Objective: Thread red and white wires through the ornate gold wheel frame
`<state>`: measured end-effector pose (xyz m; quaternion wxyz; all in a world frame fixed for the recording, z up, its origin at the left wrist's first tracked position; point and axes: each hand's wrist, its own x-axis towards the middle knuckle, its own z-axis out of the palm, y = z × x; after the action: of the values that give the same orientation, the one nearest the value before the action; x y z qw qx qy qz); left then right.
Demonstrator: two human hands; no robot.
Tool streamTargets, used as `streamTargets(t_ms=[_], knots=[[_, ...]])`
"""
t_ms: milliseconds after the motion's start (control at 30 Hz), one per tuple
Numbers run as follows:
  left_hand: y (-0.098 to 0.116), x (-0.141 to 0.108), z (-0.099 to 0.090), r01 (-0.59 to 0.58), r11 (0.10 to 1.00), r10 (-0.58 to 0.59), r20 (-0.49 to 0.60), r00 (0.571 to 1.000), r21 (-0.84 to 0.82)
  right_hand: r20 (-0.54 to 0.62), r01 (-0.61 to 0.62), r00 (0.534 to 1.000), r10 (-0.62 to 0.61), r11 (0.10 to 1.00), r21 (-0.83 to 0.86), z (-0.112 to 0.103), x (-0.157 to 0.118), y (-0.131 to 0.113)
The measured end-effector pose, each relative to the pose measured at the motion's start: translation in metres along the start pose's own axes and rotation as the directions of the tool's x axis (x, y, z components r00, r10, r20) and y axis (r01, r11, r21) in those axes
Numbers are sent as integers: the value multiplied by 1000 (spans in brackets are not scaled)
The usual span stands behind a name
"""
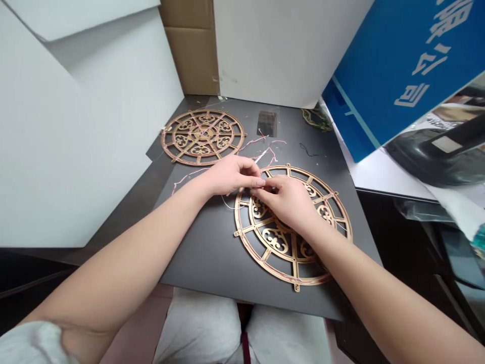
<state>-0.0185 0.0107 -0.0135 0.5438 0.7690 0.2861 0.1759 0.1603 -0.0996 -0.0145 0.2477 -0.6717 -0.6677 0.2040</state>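
Wire (265, 151), thin and pink and white, is what I watch most closely on my feed, around the wooden wheel (275, 240) lying flat on the black board (197, 263). That wheel sits nearest the person, toward the board's right side, with both hands over its upper edge. The left hand (231, 174) comes in from the left and the right hand (284, 199) rests across the wheel. Their fingers (263, 183) are pinched together tip to tip, not relaxed or spread. They seem to hold a strand of the wire, but it is too thin to confirm from here.

As far as I can judge, the wheel is partly wired: pink strands show along its lower rim and at the spokes on the right, while loose lengths trail across the board near the hands. The part under the fingers is hidden, so I can't tell how that stretch stands.

Beyond it, toward the back, lies a second wheel (202, 137) with strands crossing its spokes. A small dark rectangle (267, 124) and a green coil (316, 120) lie past the wire, with a short black wire (306, 149) nearby. White panels (76, 151), a cardboard box (189, 45) and a blue box (397, 65) stand around the board.
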Motion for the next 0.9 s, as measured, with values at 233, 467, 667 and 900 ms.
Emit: streamTargets(t_ms=[233,467,667,900], knots=[[2,-2,1,-24,1000,24,32,999,-8,-41,65,997,-64,998,15,4,0,8],[-3,-1,-9,-30,999,34,150,988,-25,-45,164,986,-161,985,59,5,4,13],[-7,-1,-16,-41,999,44,198,979,-24,-49,147,988,-144,986,76,2,5,15],[-5,-1,-10,-39,999,39,158,987,-3,-47,166,985,-163,984,61,2,5,18]])
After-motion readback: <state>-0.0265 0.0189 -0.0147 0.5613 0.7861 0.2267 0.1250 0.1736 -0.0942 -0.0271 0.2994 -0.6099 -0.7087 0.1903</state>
